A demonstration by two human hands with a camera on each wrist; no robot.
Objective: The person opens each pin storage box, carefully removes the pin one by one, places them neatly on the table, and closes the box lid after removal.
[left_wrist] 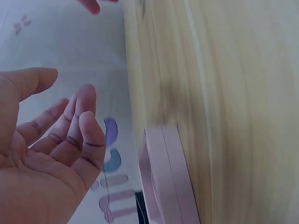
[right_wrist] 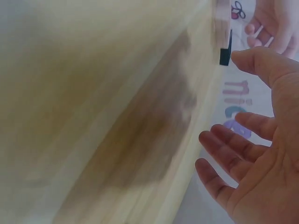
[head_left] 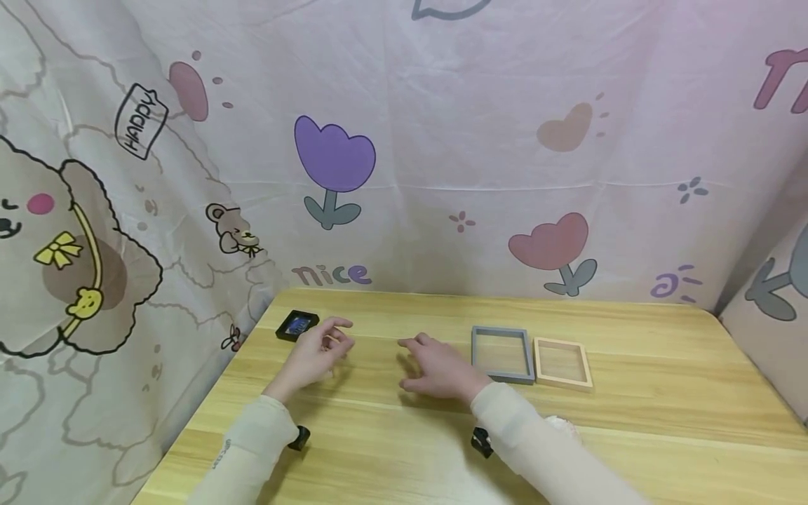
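My left hand (head_left: 313,354) hovers over the left part of the table, fingers loosely bent and nothing in them. Just beyond it lies a small black square frame (head_left: 288,337) with a dark blue inside. A pink frame (left_wrist: 173,175) shows below that hand in the left wrist view; in the head view the hand and arm hide it. My right hand (head_left: 440,368) is held above the middle of the table, thumb and fingers spread and holding nothing. To its right are a grey-blue square frame (head_left: 531,358) and a smaller cream frame (head_left: 564,384), side by side.
A wooden table (head_left: 391,449) stands against a printed cloth (head_left: 429,140) at the back and sides. Something whitish and round (head_left: 564,425) lies partly hidden behind my right sleeve. Each wrist carries a small black camera (head_left: 482,442).
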